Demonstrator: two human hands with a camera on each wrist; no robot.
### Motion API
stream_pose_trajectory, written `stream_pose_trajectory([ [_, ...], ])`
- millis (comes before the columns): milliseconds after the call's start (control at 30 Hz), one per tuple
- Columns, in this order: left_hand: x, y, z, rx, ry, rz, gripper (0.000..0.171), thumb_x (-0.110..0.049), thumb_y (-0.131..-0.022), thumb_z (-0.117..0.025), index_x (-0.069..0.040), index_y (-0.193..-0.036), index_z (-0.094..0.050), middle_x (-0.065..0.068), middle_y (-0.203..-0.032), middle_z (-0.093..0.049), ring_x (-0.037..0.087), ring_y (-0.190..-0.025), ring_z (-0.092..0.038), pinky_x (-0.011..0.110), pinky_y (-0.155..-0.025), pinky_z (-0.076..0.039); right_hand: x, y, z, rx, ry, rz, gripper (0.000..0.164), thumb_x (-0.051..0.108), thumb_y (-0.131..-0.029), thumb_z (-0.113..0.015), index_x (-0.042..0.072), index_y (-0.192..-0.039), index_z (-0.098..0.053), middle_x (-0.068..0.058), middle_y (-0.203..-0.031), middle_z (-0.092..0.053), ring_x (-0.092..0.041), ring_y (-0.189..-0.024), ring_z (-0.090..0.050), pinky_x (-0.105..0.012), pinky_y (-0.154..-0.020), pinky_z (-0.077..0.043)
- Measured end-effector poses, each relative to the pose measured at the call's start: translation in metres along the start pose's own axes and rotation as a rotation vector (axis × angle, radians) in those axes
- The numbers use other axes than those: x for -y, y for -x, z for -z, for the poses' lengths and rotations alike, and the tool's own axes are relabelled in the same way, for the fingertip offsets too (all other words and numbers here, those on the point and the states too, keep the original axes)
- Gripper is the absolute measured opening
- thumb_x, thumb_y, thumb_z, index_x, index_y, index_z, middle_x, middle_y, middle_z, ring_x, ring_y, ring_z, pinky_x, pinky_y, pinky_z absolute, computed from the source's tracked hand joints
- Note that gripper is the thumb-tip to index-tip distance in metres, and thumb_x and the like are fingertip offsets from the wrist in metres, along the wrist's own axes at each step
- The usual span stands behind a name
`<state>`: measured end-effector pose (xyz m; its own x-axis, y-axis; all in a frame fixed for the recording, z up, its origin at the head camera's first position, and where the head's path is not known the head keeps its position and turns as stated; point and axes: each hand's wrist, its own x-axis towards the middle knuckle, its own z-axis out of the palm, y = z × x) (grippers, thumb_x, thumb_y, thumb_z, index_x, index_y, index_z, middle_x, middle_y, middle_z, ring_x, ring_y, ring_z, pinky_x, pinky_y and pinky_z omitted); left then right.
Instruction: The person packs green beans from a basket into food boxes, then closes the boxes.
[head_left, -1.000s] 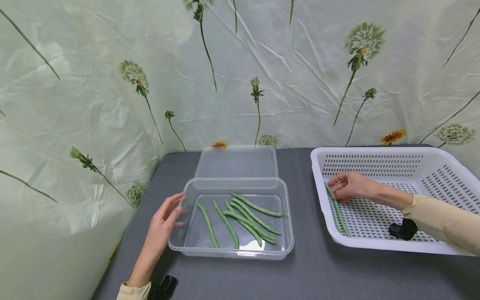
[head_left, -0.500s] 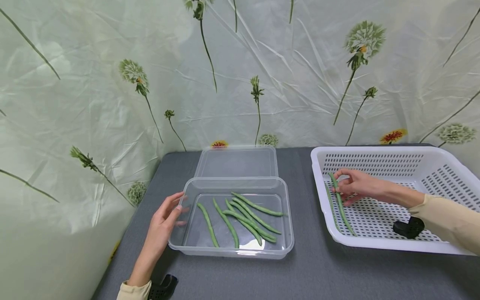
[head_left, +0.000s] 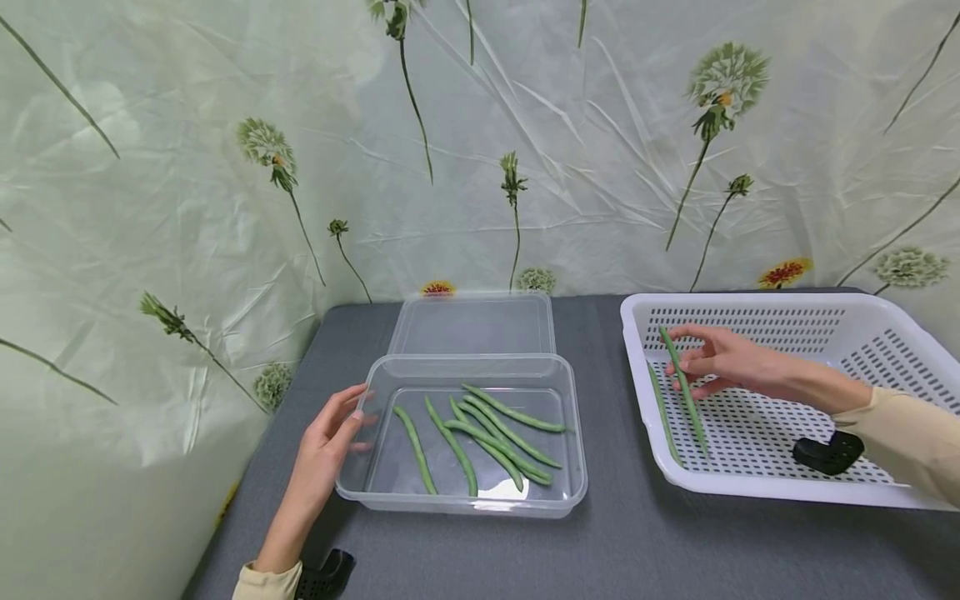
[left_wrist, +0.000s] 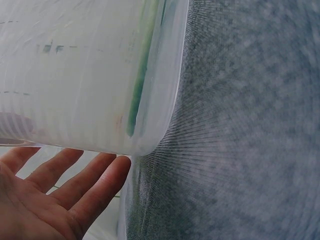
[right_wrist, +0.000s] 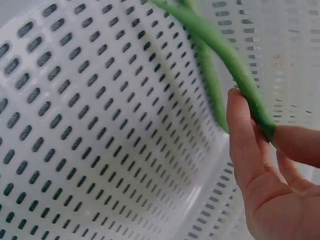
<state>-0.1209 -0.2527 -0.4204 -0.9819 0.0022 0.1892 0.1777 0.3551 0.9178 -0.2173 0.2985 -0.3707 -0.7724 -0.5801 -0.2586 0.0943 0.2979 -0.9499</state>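
My right hand (head_left: 720,362) pinches a green bean (head_left: 684,390) between thumb and fingers over the left end of the white basket (head_left: 750,485). In the right wrist view, the held green bean (right_wrist: 232,60) slants up from the fingertips. Another green bean (head_left: 663,417) lies behind it along the basket's left wall. At the left, my left hand (head_left: 318,458) rests with straight fingers against the left side of a clear plastic box (head_left: 465,506); its fingertips touch the wall in the left wrist view. Several green beans (head_left: 452,446) lie inside the box.
A clear flat lid (head_left: 474,323) lies just behind the box on the grey tablecloth (head_left: 600,550). Behind the table hangs a floral-print sheet (head_left: 450,167). Gaps of grey cloth separate the box from the basket.
My right hand has raised the green bean off the basket's left wall, shifting slightly right and away from me. The other bean stays by the wall. My left hand has kept still.
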Motion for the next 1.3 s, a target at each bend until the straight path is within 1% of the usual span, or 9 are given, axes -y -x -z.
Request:
stream_pose_trajectory([
  [67,0.0,0.0,0.0,0.002,0.001,0.0,0.037,-0.015,-0.106,-0.047,-0.01,-0.143,-0.048,0.018,-0.139,-0.053,0.04,-0.113,-0.06,0.038,-0.075,-0.057,0.003,0.001,-0.001,-0.009,0.014,-0.012,0.068,-0.004,-0.098,-0.05,-0.01,-0.151,-0.007,-0.028,-0.117,-0.06,-0.032,-0.1,-0.066,-0.044,-0.081,-0.056],
  [167,0.0,0.0,0.001,0.006,0.0,-0.003,0.038,-0.016,-0.106,-0.047,-0.01,-0.143,-0.048,0.017,-0.139,-0.053,0.04,-0.113,-0.059,0.038,-0.075,-0.057,0.008,0.004,-0.003,-0.033,0.056,-0.019,0.073,-0.004,-0.095,-0.053,-0.012,-0.151,-0.007,-0.029,-0.119,-0.059,-0.029,-0.102,-0.066,-0.044,-0.083,-0.056],
  [400,0.0,0.0,0.001,0.01,0.0,-0.007,0.038,-0.016,-0.106,-0.047,-0.009,-0.143,-0.047,0.017,-0.139,-0.053,0.04,-0.113,-0.059,0.037,-0.075,-0.057,0.022,0.014,-0.004,-0.1,0.116,0.029,0.062,0.003,-0.099,-0.056,-0.017,-0.146,-0.02,-0.025,-0.122,-0.061,-0.021,-0.102,-0.066,-0.042,-0.083,-0.056],
  [567,0.0,0.0,0.002,0.004,-0.001,-0.012,0.038,-0.018,-0.106,-0.048,-0.009,-0.142,-0.048,0.017,-0.14,-0.053,0.04,-0.113,-0.059,0.038,-0.075,-0.058,0.034,0.021,-0.007,-0.147,0.129,0.082,0.055,0.005,-0.099,-0.057,-0.009,-0.145,-0.03,-0.021,-0.122,-0.061,-0.021,-0.103,-0.065,-0.046,-0.08,-0.056],
  [733,-0.002,0.0,0.002,-0.006,0.003,-0.008,0.038,-0.018,-0.105,-0.049,-0.008,-0.142,-0.049,0.016,-0.141,-0.052,0.035,-0.112,-0.061,0.04,-0.074,-0.058,0.043,0.027,-0.011,-0.172,0.127,0.102,0.046,0.007,-0.1,-0.056,0.004,-0.143,-0.039,-0.019,-0.121,-0.06,-0.029,-0.1,-0.065,-0.05,-0.075,-0.057],
  [867,-0.003,0.001,0.001,-0.021,0.009,0.0,0.037,-0.017,-0.105,-0.05,-0.008,-0.141,-0.051,0.014,-0.141,-0.051,0.031,-0.111,-0.062,0.04,-0.073,-0.058,0.05,0.028,-0.017,-0.175,0.106,0.109,0.048,0.008,-0.101,-0.055,0.008,-0.145,-0.036,-0.014,-0.12,-0.063,-0.031,-0.099,-0.066,-0.05,-0.073,-0.057],
  [1000,-0.003,0.001,0.001,-0.04,0.014,0.006,0.036,-0.014,-0.104,-0.052,-0.008,-0.14,-0.052,0.014,-0.141,-0.051,0.029,-0.11,-0.063,0.04,-0.072,-0.058,0.06,0.026,-0.026,-0.177,0.091,0.105,0.055,0.011,-0.101,-0.056,0.006,-0.15,-0.031,-0.009,-0.122,-0.063,-0.031,-0.1,-0.067,-0.05,-0.075,-0.057],
  [1167,-0.003,0.0,0.001,-0.047,0.026,0.018,0.036,-0.015,-0.103,-0.053,-0.008,-0.139,-0.053,0.013,-0.141,-0.051,0.028,-0.11,-0.064,0.039,-0.072,-0.058,0.073,0.02,-0.039,-0.166,0.078,0.111,0.06,0.013,-0.1,-0.059,0.004,-0.151,-0.029,-0.021,-0.129,-0.057,-0.033,-0.102,-0.066,-0.051,-0.077,-0.056],
  [1300,-0.003,0.0,0.002,-0.044,0.042,0.03,0.037,-0.016,-0.103,-0.054,-0.008,-0.139,-0.053,0.014,-0.141,-0.05,0.028,-0.111,-0.063,0.039,-0.072,-0.058,0.084,0.011,-0.05,-0.129,0.057,0.13,0.061,0.01,-0.099,-0.061,0.004,-0.151,-0.03,-0.025,-0.13,-0.055,-0.034,-0.103,-0.066,-0.051,-0.078,-0.056],
])
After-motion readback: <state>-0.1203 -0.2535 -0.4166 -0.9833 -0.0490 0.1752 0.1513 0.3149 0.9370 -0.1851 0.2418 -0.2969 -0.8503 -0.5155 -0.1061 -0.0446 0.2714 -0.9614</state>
